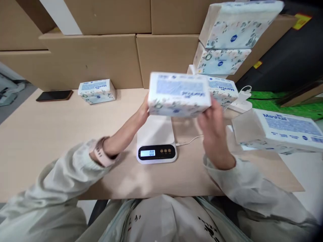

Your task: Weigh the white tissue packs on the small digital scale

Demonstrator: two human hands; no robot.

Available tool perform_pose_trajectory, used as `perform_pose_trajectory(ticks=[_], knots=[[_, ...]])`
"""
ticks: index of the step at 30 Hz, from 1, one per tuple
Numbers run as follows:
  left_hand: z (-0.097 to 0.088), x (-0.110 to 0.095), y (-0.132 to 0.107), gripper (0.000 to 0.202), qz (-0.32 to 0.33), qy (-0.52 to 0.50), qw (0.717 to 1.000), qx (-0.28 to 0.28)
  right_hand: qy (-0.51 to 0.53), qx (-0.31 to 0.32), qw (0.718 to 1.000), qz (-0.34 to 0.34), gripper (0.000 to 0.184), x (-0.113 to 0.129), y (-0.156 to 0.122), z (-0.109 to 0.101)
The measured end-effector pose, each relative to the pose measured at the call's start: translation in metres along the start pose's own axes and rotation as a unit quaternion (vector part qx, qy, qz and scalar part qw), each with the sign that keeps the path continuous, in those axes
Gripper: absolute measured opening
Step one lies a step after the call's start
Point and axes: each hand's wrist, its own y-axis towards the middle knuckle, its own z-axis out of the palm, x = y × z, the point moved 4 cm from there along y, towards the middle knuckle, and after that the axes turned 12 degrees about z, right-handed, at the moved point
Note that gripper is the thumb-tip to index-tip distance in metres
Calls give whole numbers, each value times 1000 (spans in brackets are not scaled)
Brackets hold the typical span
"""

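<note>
"Gripping what, L hand (143, 109)?"
"L end of the floral pack (179, 94), mid-frame. Fingers mostly hidden behind it."
"& R hand (213, 129)?"
"Curled on the pack's lower R corner, so it's held btwn both. R hand's motion-blurred, exact finger contact hard to make out. Pack's lettering is smeared too."
"What's under?"
"Scale (156, 132), just below centre. Pack covers its far end; display (148, 153) reads 0.0, btn labels too small to read. White cable (190, 139) runs R from it, partly out of sight."
"Further out?"
"R of centre, a 2nd pack (223, 89), L part hidden by the held one; power strip (241, 103) beside it. Two stacked packs (224, 40) upper R, top one clipped by the frame. Big Manhua pack (287, 129) at R edge, far end cut off."
"L side?"
"Small pack (97, 91), then phone (54, 95), screen dark. Cardboard boxes (91, 60) behind, tops cut off."
</note>
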Motion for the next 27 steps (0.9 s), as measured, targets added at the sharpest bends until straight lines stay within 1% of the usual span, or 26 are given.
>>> perform_pose_trajectory(ticks=[1,2,3,4,6,8,10,12,13,15,18,21,24,27], knots=[[-5,-3,-23,73,-28,-29,999,33,7,66,997,28,52,-6,-13,12],[-9,-4,-44,73,-53,-41,997,49,14,123,991,54,58,-14,-25,23],[-12,-1,-63,74,-74,-45,995,53,23,161,984,75,62,-23,-34,31],[-16,3,-79,74,-87,-33,995,35,30,184,978,91,63,-32,-40,37],[-18,16,-104,76,-103,-2,995,10,43,206,971,116,63,-48,-47,44],[-19,31,-120,75,-116,12,993,-11,53,221,964,136,63,-60,-50,50],[-19,43,-130,74,-115,7,993,-28,51,235,960,141,65,-68,-52,54],[-20,50,-135,76,-102,1,994,-49,34,239,962,128,68,-72,-55,54],[-20,51,-137,77,-93,2,994,-64,20,232,965,118,68,-73,-57,53],[-22,53,-142,77,-78,11,991,-108,-13,197,976,92,66,-73,-60,47],[-26,50,-148,72,-48,50,980,-187,-49,113,992,26,58,-67,-65,34],[-31,45,-150,61,-27,88,962,-258,-42,33,998,-33,51,-59,-68,23],[-35,42,-149,52,-19,101,946,-308,-18,-19,998,-52,46,-54,-70,19],[-37,42,-147,45,-14,91,938,-333,-17,-52,997,-53,46,-53,-71,18]])
